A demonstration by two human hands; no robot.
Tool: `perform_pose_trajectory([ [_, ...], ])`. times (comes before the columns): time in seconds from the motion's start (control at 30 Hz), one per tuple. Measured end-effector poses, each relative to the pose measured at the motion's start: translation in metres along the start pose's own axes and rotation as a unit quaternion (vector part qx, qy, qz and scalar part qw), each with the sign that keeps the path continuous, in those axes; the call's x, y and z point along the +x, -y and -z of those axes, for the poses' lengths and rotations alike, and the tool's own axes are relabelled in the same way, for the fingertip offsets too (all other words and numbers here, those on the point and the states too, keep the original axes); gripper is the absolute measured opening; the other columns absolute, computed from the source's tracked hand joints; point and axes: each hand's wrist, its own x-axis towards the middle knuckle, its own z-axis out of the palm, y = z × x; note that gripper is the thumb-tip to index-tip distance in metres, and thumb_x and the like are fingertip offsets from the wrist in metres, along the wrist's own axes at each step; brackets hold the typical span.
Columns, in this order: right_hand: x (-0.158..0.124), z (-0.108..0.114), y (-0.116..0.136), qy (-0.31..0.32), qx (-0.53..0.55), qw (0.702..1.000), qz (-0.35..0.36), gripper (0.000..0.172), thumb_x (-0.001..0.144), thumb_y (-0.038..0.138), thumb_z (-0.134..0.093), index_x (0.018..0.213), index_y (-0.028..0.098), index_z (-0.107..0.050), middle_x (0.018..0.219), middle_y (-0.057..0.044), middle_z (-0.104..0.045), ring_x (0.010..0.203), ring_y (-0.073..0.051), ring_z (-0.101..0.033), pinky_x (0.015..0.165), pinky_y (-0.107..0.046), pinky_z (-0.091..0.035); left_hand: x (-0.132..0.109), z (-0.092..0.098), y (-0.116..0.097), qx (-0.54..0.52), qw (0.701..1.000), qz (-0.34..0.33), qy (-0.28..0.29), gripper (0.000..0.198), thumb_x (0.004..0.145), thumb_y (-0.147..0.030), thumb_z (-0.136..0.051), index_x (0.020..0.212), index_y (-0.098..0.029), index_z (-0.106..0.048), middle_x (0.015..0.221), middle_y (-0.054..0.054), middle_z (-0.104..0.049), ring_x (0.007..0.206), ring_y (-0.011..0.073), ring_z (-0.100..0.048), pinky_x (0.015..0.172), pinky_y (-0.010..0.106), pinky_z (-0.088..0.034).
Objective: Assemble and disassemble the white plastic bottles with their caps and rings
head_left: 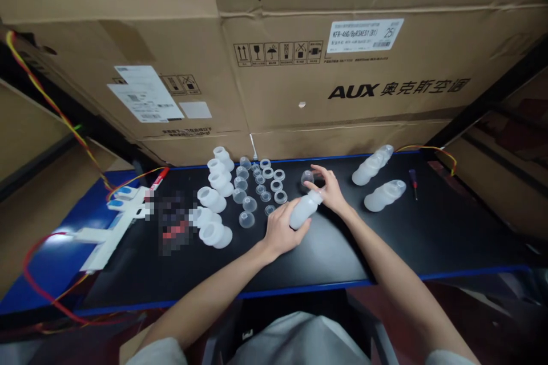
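My left hand (283, 229) is wrapped round a white translucent bottle (303, 211), which tilts with its neck up to the right. Close against that neck, my right hand (329, 189) has its thumb and index finger at either side of a clear dome cap (307, 177). Whether the cap also rests on the mat is hard to see. To the left are several loose clear dome caps (247, 219), small clear discs (265, 197) and white rings (280, 197). Beyond them stand open white bottles (216, 235) in a column.
Two rows of capped bottles, a far row (372, 165) and a near row (384, 195), sit at the right, beside a small screwdriver (413, 183). A white power strip (117, 228), a red marker (159, 179) and cables lie left. A large cardboard box (282, 91) walls off the back.
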Motion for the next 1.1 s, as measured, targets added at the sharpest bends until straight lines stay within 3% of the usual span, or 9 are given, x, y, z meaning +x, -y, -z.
perform_pose_trajectory([
  [0.17,-0.003,-0.008,0.004,-0.016,-0.047,0.998,0.026,0.049,0.1,0.058,-0.067,0.133,0.023,-0.063,0.145,-0.018,-0.067,0.136,-0.039,-0.055,0.115,-0.062,-0.04,-0.001,-0.001,0.001,0.013,0.998,-0.047,-0.036,0.057,0.093,-0.034,-0.075,0.147,-0.022,-0.059,0.133,0.013,-0.076,0.12,0.0323,-0.075,0.11,0.05,-0.059],
  [0.3,-0.005,0.008,0.024,-0.099,0.052,0.994,0.016,0.042,0.108,0.062,-0.051,0.116,0.024,-0.067,0.121,-0.013,-0.07,0.109,-0.029,-0.065,0.098,-0.047,-0.052,0.0,0.001,-0.001,-0.009,0.997,-0.067,-0.037,0.059,0.092,-0.032,-0.076,0.148,-0.021,-0.058,0.128,0.014,-0.077,0.111,0.0323,-0.076,0.102,0.05,-0.059],
  [0.4,-0.017,0.024,0.042,-0.001,0.154,0.988,0.007,0.06,0.11,0.073,-0.033,0.1,0.024,-0.067,0.08,-0.005,-0.065,0.071,-0.021,-0.058,0.07,-0.037,-0.049,0.003,0.005,0.001,0.003,0.996,-0.07,-0.056,0.06,0.092,-0.03,-0.076,0.148,-0.021,-0.057,0.127,0.015,-0.077,0.109,0.0318,-0.075,0.1,0.049,-0.056],
  [0.47,-0.025,0.032,0.052,0.081,0.146,0.986,0.015,0.058,0.104,0.078,-0.047,0.093,0.024,-0.065,0.066,0.0,-0.059,0.059,-0.017,-0.05,0.061,-0.034,-0.042,0.004,0.008,0.003,0.01,0.995,-0.068,-0.069,0.059,0.093,-0.029,-0.076,0.148,-0.021,-0.057,0.126,0.014,-0.077,0.107,0.0309,-0.074,0.099,0.048,-0.056],
  [0.57,-0.033,0.037,0.063,0.11,0.093,0.99,0.009,0.045,0.09,0.066,-0.079,0.089,0.024,-0.061,0.06,0.005,-0.054,0.054,-0.013,-0.044,0.057,-0.029,-0.036,0.003,0.011,0.006,0.014,0.994,-0.083,-0.07,0.058,0.091,-0.026,-0.076,0.146,-0.022,-0.058,0.123,0.012,-0.078,0.104,0.0301,-0.074,0.098,0.048,-0.055],
  [0.77,-0.035,0.036,0.063,0.144,0.136,0.98,-0.014,0.047,0.088,0.059,-0.082,0.077,0.022,-0.056,0.058,0.006,-0.048,0.055,-0.011,-0.039,0.053,-0.025,-0.032,-0.001,0.009,0.006,-0.033,0.994,-0.068,-0.079,0.051,0.089,-0.032,-0.081,0.137,-0.025,-0.067,0.111,0.01,-0.079,0.095,0.0295,-0.075,0.088,0.044,-0.06],
  [0.93,-0.031,0.043,0.063,0.184,0.244,0.952,-0.005,0.042,0.093,0.058,-0.079,0.116,0.023,-0.075,0.094,-0.004,-0.07,0.08,-0.02,-0.064,0.074,-0.032,-0.053,0.005,0.021,-0.001,-0.288,0.946,0.111,0.098,0.044,0.099,-0.057,-0.065,0.113,-0.016,-0.075,0.084,0.008,-0.076,0.067,0.0205,-0.067,0.06,0.031,-0.051],
  [1.0,-0.029,0.046,0.065,0.164,0.249,0.954,0.021,0.047,0.097,0.054,-0.077,0.135,0.027,-0.072,0.115,-0.008,-0.071,0.099,-0.025,-0.067,0.091,-0.039,-0.056,0.008,0.025,-0.004,-0.332,0.926,0.145,0.104,0.052,0.097,-0.064,-0.065,0.105,-0.014,-0.075,0.081,0.008,-0.074,0.066,0.0191,-0.063,0.06,0.029,-0.048],
  [1.1,-0.029,0.045,0.067,0.089,0.209,0.973,0.052,0.05,0.1,0.05,-0.073,0.147,0.033,-0.066,0.121,-0.009,-0.068,0.108,-0.028,-0.065,0.103,-0.046,-0.054,0.009,0.026,-0.007,-0.315,0.936,0.138,0.077,0.051,0.095,-0.062,-0.068,0.108,-0.014,-0.073,0.083,0.007,-0.074,0.067,0.0179,-0.061,0.063,0.03,-0.048],
])
